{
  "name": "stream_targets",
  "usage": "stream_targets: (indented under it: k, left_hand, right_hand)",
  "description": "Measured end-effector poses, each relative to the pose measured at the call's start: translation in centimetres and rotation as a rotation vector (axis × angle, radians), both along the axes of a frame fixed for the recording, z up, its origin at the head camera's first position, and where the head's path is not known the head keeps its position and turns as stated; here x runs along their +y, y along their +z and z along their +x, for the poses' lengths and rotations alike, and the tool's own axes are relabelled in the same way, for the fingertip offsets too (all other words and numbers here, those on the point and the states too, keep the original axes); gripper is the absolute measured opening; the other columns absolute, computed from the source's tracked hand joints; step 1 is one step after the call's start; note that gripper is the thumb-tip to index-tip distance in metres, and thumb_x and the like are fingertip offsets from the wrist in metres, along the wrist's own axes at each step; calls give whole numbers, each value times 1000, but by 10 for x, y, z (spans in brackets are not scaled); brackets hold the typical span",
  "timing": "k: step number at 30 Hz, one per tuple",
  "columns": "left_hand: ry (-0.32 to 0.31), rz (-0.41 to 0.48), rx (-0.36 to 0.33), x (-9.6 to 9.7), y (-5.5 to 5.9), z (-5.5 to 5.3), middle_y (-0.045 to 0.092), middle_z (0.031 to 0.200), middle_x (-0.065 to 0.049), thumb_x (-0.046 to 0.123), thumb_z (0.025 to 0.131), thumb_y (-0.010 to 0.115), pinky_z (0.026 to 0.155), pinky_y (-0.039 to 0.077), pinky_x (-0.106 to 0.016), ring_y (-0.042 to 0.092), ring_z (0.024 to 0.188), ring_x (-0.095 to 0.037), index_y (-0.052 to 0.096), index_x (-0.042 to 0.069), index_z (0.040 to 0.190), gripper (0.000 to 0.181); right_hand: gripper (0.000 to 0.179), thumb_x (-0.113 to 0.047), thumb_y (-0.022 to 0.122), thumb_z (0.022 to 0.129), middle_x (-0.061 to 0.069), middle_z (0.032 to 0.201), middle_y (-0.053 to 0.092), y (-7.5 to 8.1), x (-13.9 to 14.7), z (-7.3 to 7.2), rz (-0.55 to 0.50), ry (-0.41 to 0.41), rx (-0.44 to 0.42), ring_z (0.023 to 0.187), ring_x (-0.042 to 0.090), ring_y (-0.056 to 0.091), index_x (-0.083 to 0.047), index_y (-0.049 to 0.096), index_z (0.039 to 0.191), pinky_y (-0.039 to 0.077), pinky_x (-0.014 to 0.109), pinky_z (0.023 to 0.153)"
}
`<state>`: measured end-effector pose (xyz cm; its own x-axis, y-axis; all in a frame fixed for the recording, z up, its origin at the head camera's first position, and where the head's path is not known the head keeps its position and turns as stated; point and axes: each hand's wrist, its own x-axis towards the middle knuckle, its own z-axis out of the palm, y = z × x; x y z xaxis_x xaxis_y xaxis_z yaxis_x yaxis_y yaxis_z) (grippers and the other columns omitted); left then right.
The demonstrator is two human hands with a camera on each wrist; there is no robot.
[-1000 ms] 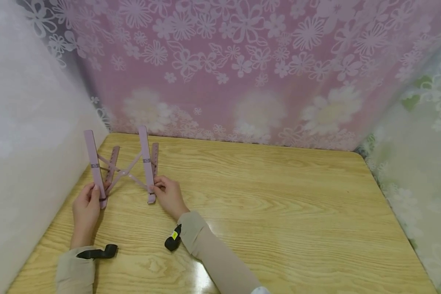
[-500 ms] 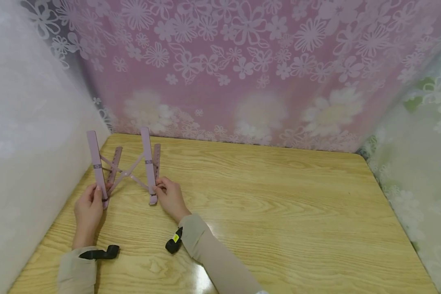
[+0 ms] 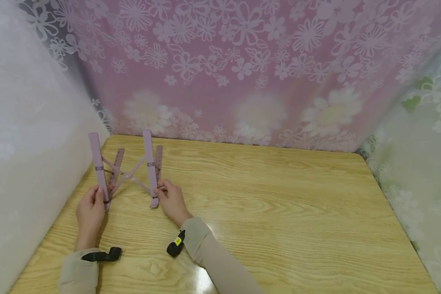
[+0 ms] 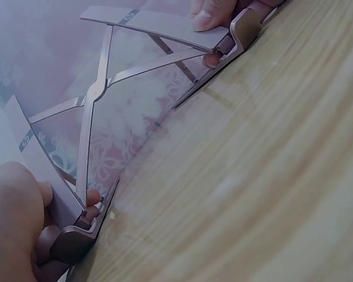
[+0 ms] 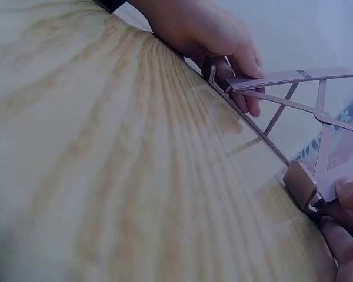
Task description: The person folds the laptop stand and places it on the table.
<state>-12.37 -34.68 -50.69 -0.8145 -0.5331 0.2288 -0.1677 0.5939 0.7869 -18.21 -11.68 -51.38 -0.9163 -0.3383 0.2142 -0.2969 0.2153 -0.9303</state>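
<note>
A mauve folding laptop stand [image 3: 150,167] is unfolded at the left of the table, its two upper rails raised at a slant over notched base bars. Thin crossed arms meet at a round pivot [image 4: 96,91] between the rails. My left hand [image 3: 90,213] pinches the near end of the left rail, thumb on top and fingertips reaching beneath it. At the near end of the right rail, my right hand [image 3: 172,201] grips in the same way. Upturned front lips, such as the right one [image 5: 300,183], show beside the fingers, close over the tabletop.
The wood-grain table [image 3: 279,212] stretches away to the right of the stand. A pale wall covering [image 3: 40,122] rises close on the left, and a pink floral curtain [image 3: 213,98] hangs behind the back edge. Black camera mounts sit on both wrists.
Both hands and the stand have shifted slightly right and toward the body in the head view. The grips and the spread of the rails look the same.
</note>
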Motion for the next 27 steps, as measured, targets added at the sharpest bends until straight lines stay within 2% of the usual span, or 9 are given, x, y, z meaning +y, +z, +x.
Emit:
stream_targets:
  k: [3,7,9,16,19,21,23,24,27]
  left_hand:
    - [-7,7,6,3,-1,0,73,107,-7,27,106,46,78,37,-21,54,95,4,69,7,120,33]
    - [-23,8,1,6,-3,0,71,111,-15,27,106,45,80,37,-24,59,103,-14,68,6,120,34]
    - [-25,3,-1,8,-4,0,71,111,-15,27,106,45,80,37,-25,59,104,-18,68,6,119,33]
    - [-38,8,16,13,-5,-1,74,106,-9,27,106,46,78,36,-20,52,92,10,70,8,117,33]
    - [-44,-2,13,16,-4,-1,73,109,-11,26,106,45,78,37,-21,56,96,4,70,7,117,32]
    - [-47,-5,13,19,-4,-1,72,111,-14,25,106,45,80,37,-24,60,101,-7,69,6,117,32]
    - [-48,-14,15,21,-4,-1,72,111,-14,24,106,45,80,38,-27,60,100,-11,69,5,117,32]
    - [-47,-18,17,23,-4,-1,72,111,-13,23,106,46,79,38,-28,60,100,-12,69,5,117,31]
    - [-55,-23,42,26,-5,-2,72,109,-13,22,106,46,77,37,-29,56,93,-1,69,4,116,31]
  right_hand:
    - [11,-8,61,98,8,97,71,0,3,0,3,2,-10,87,6,65,-2,65,106,51,17,77]
    - [10,-8,62,98,6,95,70,-1,8,0,-3,-2,-31,86,4,64,-2,65,105,51,17,75]
    - [9,-9,63,97,5,94,70,-1,10,0,-6,-4,-37,85,3,63,-3,65,104,51,17,75]
    - [8,-9,63,97,6,93,72,-3,18,0,-3,4,4,84,4,65,-3,65,102,51,17,74]
    - [8,-8,63,97,7,93,72,-3,22,0,-4,7,13,85,6,66,-2,65,102,52,17,75]
    - [9,-7,63,97,8,94,72,-3,25,-1,-4,10,14,86,7,67,-1,65,103,52,18,76]
    - [9,-6,63,97,9,94,72,-3,28,0,-3,11,17,87,7,67,-1,65,104,53,18,76]
    - [9,-6,63,97,9,94,72,-4,29,0,-1,11,19,87,7,67,0,65,104,53,18,76]
    - [10,-6,64,96,9,95,73,-3,32,0,-2,12,16,87,7,67,0,65,104,53,18,77]
